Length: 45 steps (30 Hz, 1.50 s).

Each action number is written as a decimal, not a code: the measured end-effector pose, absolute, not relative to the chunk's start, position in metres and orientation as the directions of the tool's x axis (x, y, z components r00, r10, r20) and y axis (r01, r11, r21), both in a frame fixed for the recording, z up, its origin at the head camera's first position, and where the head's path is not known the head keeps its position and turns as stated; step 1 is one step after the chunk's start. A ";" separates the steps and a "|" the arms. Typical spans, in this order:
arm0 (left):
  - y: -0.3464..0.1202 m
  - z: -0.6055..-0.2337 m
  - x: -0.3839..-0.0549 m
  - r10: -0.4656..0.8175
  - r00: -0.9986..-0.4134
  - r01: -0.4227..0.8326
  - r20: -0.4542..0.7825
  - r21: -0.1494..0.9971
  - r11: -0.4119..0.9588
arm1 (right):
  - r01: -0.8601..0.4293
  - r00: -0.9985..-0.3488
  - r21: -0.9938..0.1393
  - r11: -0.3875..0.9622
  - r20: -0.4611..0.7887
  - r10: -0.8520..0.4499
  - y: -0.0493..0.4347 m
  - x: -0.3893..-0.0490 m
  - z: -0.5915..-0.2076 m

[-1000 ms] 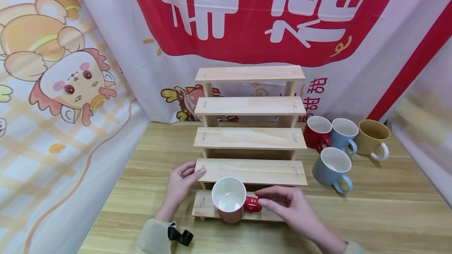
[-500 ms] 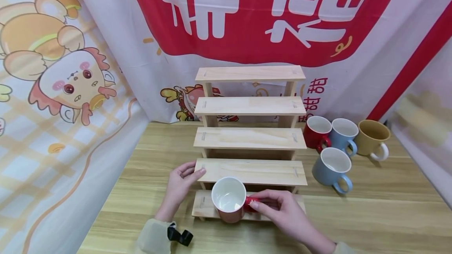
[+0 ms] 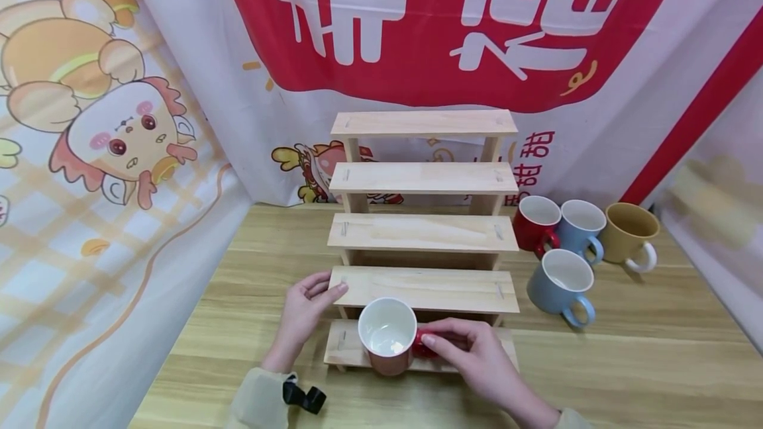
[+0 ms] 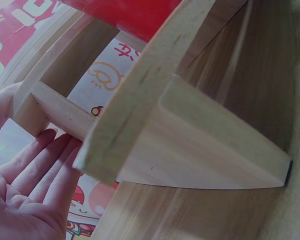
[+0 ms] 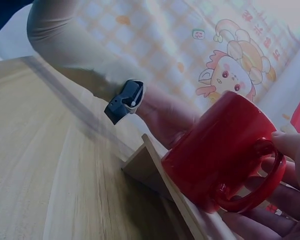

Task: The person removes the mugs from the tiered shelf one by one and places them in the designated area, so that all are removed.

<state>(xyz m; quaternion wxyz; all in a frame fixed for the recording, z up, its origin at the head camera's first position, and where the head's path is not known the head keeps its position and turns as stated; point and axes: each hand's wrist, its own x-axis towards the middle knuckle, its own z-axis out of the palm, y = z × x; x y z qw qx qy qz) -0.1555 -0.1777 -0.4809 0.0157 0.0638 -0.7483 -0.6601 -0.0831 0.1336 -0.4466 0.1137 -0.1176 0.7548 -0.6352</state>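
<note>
A red mug (image 3: 390,356) with a white inside stands upright on the lowest step of a stepped wooden shelf (image 3: 405,290). My right hand (image 3: 479,359) pinches its handle, which points right. In the right wrist view, the thumb lies on top of the handle (image 5: 270,192) and the fingers are behind it. My left hand (image 3: 306,313) grips the left end of the second step from the bottom, thumb on top. The left wrist view shows the fingers of this hand (image 4: 35,185) bent under the board.
To the right of the shelf stand a second red mug (image 3: 530,230), a light blue mug (image 3: 575,224), a mustard mug (image 3: 620,243) and a grey-blue mug (image 3: 551,290), on the wood-grain table (image 3: 667,363). Printed cloth (image 3: 286,124) hangs behind and at the sides.
My right hand has moved slightly left and closed its thumb and fingers on the red mug's handle. The mug and my left hand stay in place.
</note>
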 end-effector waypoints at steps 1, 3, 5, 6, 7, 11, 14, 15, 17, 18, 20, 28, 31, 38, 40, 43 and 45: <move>-0.178 -0.481 -0.156 -0.114 -0.992 -0.074 -0.060 0.990 0.118 | -0.040 -0.946 -0.985 0.165 -0.015 -0.323 0.134 -0.083 -0.447; -0.178 -0.481 -0.155 -0.110 -0.992 -0.075 -0.063 0.992 0.105 | -0.059 -0.946 -0.985 0.162 0.003 -0.326 0.136 -0.084 -0.450; -0.178 -0.480 -0.155 -0.106 -0.992 -0.076 -0.066 0.992 0.099 | -0.069 -0.942 -0.988 0.136 0.020 -0.335 0.137 -0.084 -0.453; -0.178 -0.480 -0.155 -0.105 -0.992 -0.078 -0.068 0.992 0.097 | -0.063 -0.939 -0.992 0.112 0.021 -0.342 0.138 -0.085 -0.454; -0.177 -0.479 -0.155 -0.104 -0.992 -0.079 -0.069 0.992 0.096 | -0.060 -0.936 -0.994 0.089 0.025 -0.350 0.139 -0.085 -0.456; -0.177 -0.478 -0.155 -0.106 -0.992 -0.085 -0.073 0.991 0.105 | -0.042 -0.926 -0.999 0.021 0.031 -0.377 0.143 -0.086 -0.458; -0.177 -0.478 -0.155 -0.110 -0.991 -0.085 -0.073 0.991 0.107 | -0.060 -0.924 -0.998 0.004 0.054 -0.378 0.144 -0.086 -0.461; -0.178 -0.479 -0.155 -0.111 -0.991 -0.086 -0.074 0.991 0.106 | -0.073 -0.925 -0.997 0.003 0.066 -0.375 0.144 -0.086 -0.462; -0.178 -0.478 -0.156 -0.112 -0.991 -0.086 -0.074 0.990 0.109 | -0.113 -0.926 -0.993 0.014 0.101 -0.363 0.143 -0.085 -0.465; -0.178 -0.478 -0.156 -0.114 -0.991 -0.087 -0.074 0.990 0.110 | -0.131 -0.928 -0.991 0.021 0.115 -0.355 0.143 -0.085 -0.466; -0.178 -0.478 -0.156 -0.116 -0.990 -0.088 -0.075 0.990 0.111 | -0.168 -0.931 -0.985 0.043 0.145 -0.335 0.141 -0.083 -0.468; -0.176 -0.476 -0.155 -0.112 -0.990 -0.093 -0.081 0.991 0.101 | -0.200 -0.937 -0.977 0.068 0.170 -0.304 0.137 -0.083 -0.470; -0.176 -0.476 -0.155 -0.117 -0.990 -0.087 -0.075 0.992 0.094 | -0.193 -0.935 -0.977 0.089 0.156 -0.318 0.138 -0.085 -0.469; -0.177 -0.479 -0.155 -0.118 -0.991 -0.074 -0.062 0.992 0.101 | -0.088 -0.916 -0.996 0.013 0.076 -0.395 0.142 -0.089 -0.467; -0.177 -0.479 -0.155 -0.119 -0.991 -0.076 -0.063 0.991 0.107 | -0.097 -0.914 -0.995 0.001 0.088 -0.397 0.144 -0.089 -0.469; -0.177 -0.480 -0.155 -0.118 -0.992 -0.069 -0.055 0.991 0.114 | -0.171 -0.913 -0.985 -0.001 0.159 -0.377 0.145 -0.086 -0.473; -0.177 -0.480 -0.155 -0.121 -0.991 -0.064 -0.049 0.991 0.118 | -0.240 -0.906 -0.971 0.002 0.223 -0.360 0.145 -0.084 -0.477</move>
